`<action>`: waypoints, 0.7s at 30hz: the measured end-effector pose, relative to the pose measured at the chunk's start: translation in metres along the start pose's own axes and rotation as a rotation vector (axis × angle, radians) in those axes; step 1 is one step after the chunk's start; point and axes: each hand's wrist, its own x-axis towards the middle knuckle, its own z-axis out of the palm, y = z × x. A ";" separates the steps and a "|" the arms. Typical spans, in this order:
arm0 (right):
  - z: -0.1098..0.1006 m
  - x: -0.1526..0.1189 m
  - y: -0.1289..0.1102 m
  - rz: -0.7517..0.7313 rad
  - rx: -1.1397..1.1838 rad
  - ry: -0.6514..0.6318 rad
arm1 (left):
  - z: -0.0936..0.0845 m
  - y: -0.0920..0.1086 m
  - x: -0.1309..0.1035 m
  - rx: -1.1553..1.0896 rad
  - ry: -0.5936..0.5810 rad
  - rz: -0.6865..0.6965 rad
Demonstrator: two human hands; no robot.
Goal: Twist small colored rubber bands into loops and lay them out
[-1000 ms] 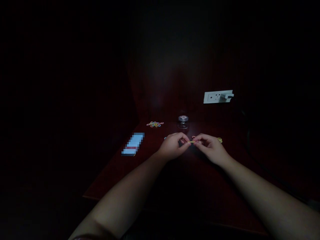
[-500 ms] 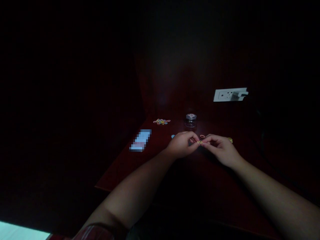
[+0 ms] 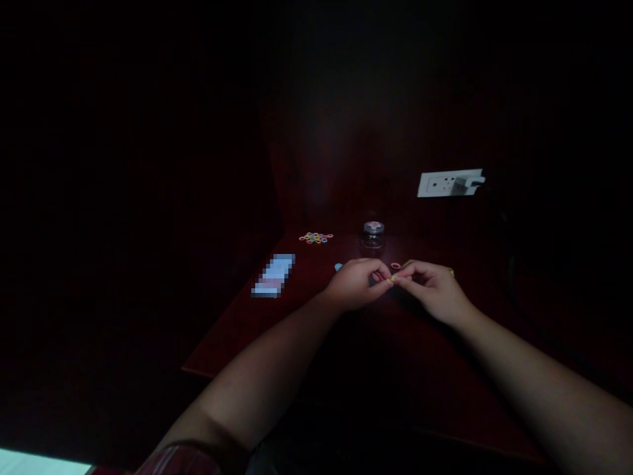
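My left hand (image 3: 357, 285) and my right hand (image 3: 439, 290) meet above the dark red table, fingertips nearly touching. Between their pinched thumbs and fingers is a small yellow hair tie (image 3: 392, 278), mostly covered by the fingers. Just behind the fingertips lies a pinkish-orange hair tie (image 3: 395, 268). A light blue piece (image 3: 338, 267) shows past the left hand, its shape partly hidden. Something yellow (image 3: 451, 271) peeks out behind the right hand.
A clear lidded jar (image 3: 373, 237) stands behind the hands. Several coloured hair ties (image 3: 316, 239) lie piled at the back left. A blurred-out phone-like rectangle (image 3: 273, 276) rests near the left table edge. A wall socket (image 3: 435, 185) holds a plug (image 3: 469, 181) with a dark cable.
The whole view has shifted slightly, with things sitting a little further left and higher. Both hands stay pinched on the yellow hair tie, which now shows less between the fingers.
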 end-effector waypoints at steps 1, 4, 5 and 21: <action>0.000 0.000 0.000 -0.002 -0.004 0.008 | 0.000 0.000 0.000 0.000 -0.008 -0.001; -0.001 0.000 0.001 -0.006 -0.025 0.028 | -0.002 0.000 0.000 -0.008 -0.024 0.008; -0.001 0.000 0.001 -0.008 -0.035 0.033 | -0.002 0.000 0.000 -0.012 -0.022 0.009; -0.003 0.001 0.006 -0.001 -0.245 0.163 | -0.002 0.001 0.000 -0.080 -0.109 -0.015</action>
